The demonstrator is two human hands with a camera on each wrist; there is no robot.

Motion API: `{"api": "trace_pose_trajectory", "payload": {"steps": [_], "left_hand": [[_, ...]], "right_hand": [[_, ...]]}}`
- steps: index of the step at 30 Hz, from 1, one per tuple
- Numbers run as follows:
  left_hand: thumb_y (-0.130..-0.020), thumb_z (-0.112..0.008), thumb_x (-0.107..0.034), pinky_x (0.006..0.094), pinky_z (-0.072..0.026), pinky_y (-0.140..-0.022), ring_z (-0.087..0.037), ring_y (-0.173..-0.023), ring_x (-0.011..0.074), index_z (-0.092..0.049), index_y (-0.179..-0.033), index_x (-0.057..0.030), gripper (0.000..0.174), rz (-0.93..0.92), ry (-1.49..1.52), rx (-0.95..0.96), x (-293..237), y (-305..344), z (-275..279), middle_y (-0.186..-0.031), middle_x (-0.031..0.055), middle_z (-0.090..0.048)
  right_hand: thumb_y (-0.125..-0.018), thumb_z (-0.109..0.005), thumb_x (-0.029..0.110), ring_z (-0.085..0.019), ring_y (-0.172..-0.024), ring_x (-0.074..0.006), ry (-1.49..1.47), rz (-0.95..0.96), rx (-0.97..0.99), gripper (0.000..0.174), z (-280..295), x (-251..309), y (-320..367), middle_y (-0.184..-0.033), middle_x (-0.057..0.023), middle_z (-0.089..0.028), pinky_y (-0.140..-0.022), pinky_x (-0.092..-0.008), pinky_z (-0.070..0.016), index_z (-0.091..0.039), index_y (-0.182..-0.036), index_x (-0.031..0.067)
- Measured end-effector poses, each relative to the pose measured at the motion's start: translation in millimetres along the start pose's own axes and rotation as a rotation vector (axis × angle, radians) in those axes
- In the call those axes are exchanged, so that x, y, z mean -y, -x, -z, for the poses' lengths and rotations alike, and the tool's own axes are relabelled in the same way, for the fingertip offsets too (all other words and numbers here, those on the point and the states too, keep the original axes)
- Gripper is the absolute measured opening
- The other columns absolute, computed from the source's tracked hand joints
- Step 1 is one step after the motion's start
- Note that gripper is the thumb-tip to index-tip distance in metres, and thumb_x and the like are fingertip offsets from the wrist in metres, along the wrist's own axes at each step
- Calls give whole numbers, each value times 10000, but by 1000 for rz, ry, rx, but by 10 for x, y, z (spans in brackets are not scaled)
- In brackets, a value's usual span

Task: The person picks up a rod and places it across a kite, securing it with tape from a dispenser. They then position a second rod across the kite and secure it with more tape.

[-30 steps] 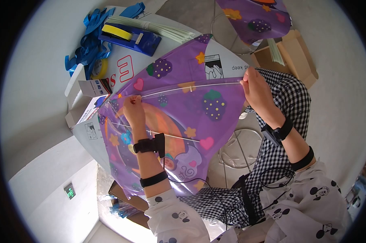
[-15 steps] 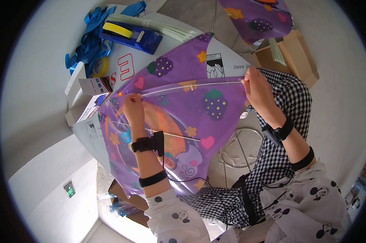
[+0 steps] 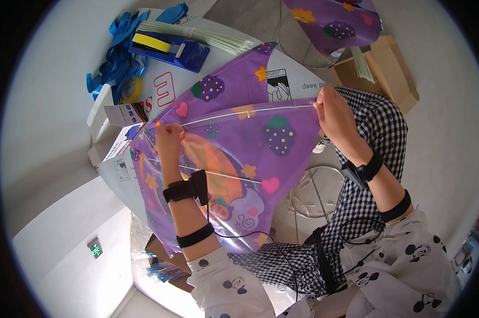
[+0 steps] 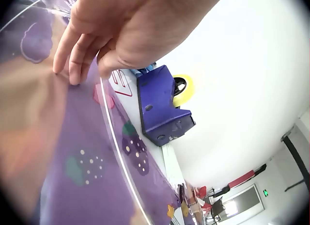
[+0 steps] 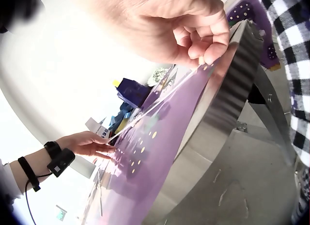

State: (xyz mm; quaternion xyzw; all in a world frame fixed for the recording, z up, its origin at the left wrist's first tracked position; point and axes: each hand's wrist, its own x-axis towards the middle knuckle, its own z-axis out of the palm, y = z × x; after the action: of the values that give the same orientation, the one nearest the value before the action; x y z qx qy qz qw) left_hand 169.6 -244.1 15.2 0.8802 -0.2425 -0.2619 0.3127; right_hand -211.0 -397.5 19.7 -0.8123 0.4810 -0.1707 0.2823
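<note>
A purple kite (image 3: 292,119) with berry, star and heart prints lies over the table, a thin white rod (image 3: 218,117) bowed along its upper edge. My right hand (image 3: 336,119) pinches the rod's right end together with the corner of the film; in the right wrist view its fingertips (image 5: 213,53) close on a pale tip. Toward the rod's other end, my left hand (image 3: 169,140) holds the rod and film between thumb and fingers. In the left wrist view the rod runs out from beside the thumb. A second rod (image 3: 234,177) crosses the kite lower down.
Behind the kite stand a blue tape dispenser (image 3: 191,55) with yellow tape, blue ribbons (image 3: 120,47) and a bundle of pale sticks (image 3: 218,40). A white box (image 3: 107,124) is open at the left. Another purple kite (image 3: 340,26) and a cardboard box (image 3: 390,74) are at upper right.
My left hand and forearm have shifted slightly left along the rod's end. My right hand keeps its pinch at the right corner, nearly unmoved.
</note>
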Motion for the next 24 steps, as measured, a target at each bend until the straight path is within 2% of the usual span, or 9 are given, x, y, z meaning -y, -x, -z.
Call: {"api": "trace_pose_trajectory", "payload": {"steps": [3,6,9,12,19,24], "left_hand": [[-929,-574,-134,262,-496,-571,-627,-651,131,-601,-945,39,176,13,40,-27,-72,50,18,-791,93,-683],[-923,-576,-136,303,-509,-626,-642,-692,177,-592,-965,34,175,-28,-69,-32,-4,16,15,-816,105,-680],[-913,-593,-147,354,-509,-700,-649,-764,244,-595,-966,22,177,-231,-358,-119,53,70,-84,-858,132,-672],[-904,-612,-159,385,-496,-753,-642,-836,292,-599,-957,17,184,-200,-318,-223,-55,195,-199,-889,152,-662],[-906,-617,-161,381,-499,-744,-637,-818,275,-605,-946,22,188,-175,-252,-249,-45,236,-268,-900,143,-657],[-906,-619,-164,379,-502,-738,-636,-800,269,-617,-950,22,191,-183,-268,-258,-30,220,-270,-880,141,-657]], "right_hand": [[-893,-588,39,-613,-807,-370,17,-7,-3,135,-3,1,5,-924,-165,-600,-662,-429,-508,-464,-943,18],[-896,-586,44,-612,-811,-372,22,-2,-6,133,-12,-13,-4,-929,-162,-600,-663,-432,-507,-464,-945,21],[-897,-585,47,-611,-802,-373,27,14,-16,131,-23,-37,8,-930,-159,-600,-657,-435,-504,-465,-945,24],[-895,-585,47,-612,-783,-374,13,24,-31,131,-31,-38,-12,-910,-158,-602,-648,-441,-500,-465,-942,26],[-897,-581,43,-613,-765,-376,-9,13,-12,126,-5,-19,-16,-836,-153,-609,-640,-449,-492,-464,-941,25],[-898,-581,44,-608,-782,-376,-1,0,0,127,-7,-22,-6,-884,-157,-607,-652,-445,-494,-468,-951,24]]}}
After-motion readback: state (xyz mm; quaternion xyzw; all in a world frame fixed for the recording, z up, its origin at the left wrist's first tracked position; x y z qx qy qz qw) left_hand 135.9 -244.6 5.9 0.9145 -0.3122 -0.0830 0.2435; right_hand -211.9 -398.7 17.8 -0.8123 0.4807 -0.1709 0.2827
